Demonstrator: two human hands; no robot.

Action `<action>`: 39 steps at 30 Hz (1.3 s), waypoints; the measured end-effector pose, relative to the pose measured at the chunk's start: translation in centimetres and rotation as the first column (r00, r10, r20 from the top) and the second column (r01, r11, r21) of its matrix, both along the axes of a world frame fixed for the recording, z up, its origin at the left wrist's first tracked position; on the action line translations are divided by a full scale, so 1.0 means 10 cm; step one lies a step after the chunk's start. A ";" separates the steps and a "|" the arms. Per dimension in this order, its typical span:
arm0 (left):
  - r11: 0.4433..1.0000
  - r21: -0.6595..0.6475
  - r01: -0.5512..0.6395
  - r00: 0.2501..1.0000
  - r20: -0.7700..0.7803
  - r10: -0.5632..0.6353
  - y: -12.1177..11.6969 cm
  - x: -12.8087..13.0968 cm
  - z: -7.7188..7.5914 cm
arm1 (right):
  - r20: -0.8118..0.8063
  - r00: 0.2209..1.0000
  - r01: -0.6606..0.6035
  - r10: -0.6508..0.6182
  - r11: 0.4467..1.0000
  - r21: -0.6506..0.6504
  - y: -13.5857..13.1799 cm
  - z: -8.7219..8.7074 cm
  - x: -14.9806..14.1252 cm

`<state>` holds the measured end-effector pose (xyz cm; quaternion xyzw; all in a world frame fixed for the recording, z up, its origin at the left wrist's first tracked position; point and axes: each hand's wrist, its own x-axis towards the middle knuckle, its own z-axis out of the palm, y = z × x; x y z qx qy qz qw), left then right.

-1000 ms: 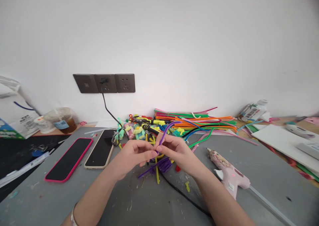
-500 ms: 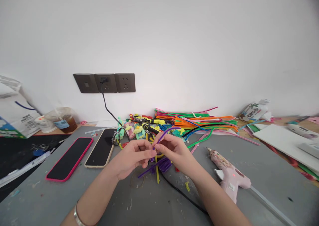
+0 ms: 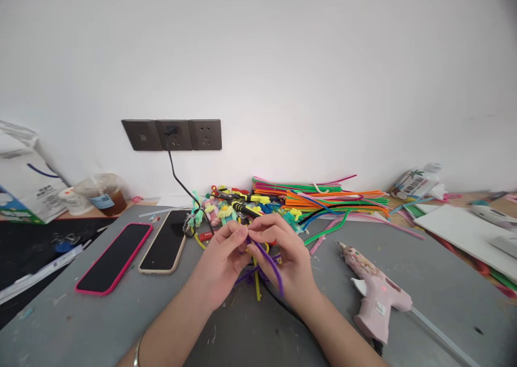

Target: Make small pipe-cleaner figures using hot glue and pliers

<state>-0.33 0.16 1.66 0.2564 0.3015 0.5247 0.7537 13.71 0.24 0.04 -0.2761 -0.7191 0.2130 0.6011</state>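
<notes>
In the head view, the left hand (image 3: 224, 262) and the right hand (image 3: 294, 259) were close together above the tabletop (image 3: 242, 340). The fingers of both hands were grasping the purple stem (image 3: 271, 263) between them, and its curved length hung down in front of the right palm. Below the hands there was a yellow stem (image 3: 258, 289). Coloured stems (image 3: 335, 201) lay behind, near the wall (image 3: 283, 87). The glue gun (image 3: 375, 297) lay at the right, and the pink phone (image 3: 115, 256) at the left.
</notes>
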 end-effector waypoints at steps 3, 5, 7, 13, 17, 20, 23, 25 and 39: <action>0.999 -0.008 -0.034 0.998 0.052 0.034 -0.05 0.06 0.01 | 0.007 0.999 0.036 -0.036 0.999 0.038 0.00 -0.01 0.00; 0.999 0.017 -0.027 0.999 0.033 0.026 -0.05 0.06 0.01 | -0.020 0.998 0.055 -0.055 0.998 0.022 0.00 -0.01 0.01; 0.996 0.085 -0.022 0.999 -0.046 0.026 -0.03 0.03 0.01 | -0.065 0.997 0.045 -0.047 0.999 -0.029 0.02 0.00 0.03; 0.867 0.496 -0.043 0.842 -0.449 0.299 0.05 -0.11 -0.01 | -0.205 0.979 -0.051 0.015 0.983 -0.174 0.11 0.01 0.12; 0.743 0.669 -0.012 0.726 -0.505 0.467 0.04 -0.13 -0.04 | -0.218 0.973 -0.119 0.071 0.970 -0.214 0.15 -0.02 0.14; 0.695 0.719 0.012 0.679 -0.516 0.522 0.04 -0.12 -0.06 | -0.218 0.970 -0.161 0.110 0.960 -0.229 0.17 -0.04 0.14; 0.685 0.728 0.024 0.662 -0.525 0.534 0.04 -0.12 -0.05 | -0.274 0.955 -0.192 0.115 0.942 -0.276 0.17 -0.03 0.12; 0.722 0.691 0.032 0.690 -0.538 0.484 0.05 -0.13 -0.04 | -0.305 0.946 -0.219 0.115 0.918 -0.332 0.17 0.00 0.13; 0.923 0.101 0.371 0.799 -0.541 -0.262 0.14 -0.24 0.00 | -0.206 0.916 -0.391 0.343 0.656 -0.646 0.19 0.08 0.23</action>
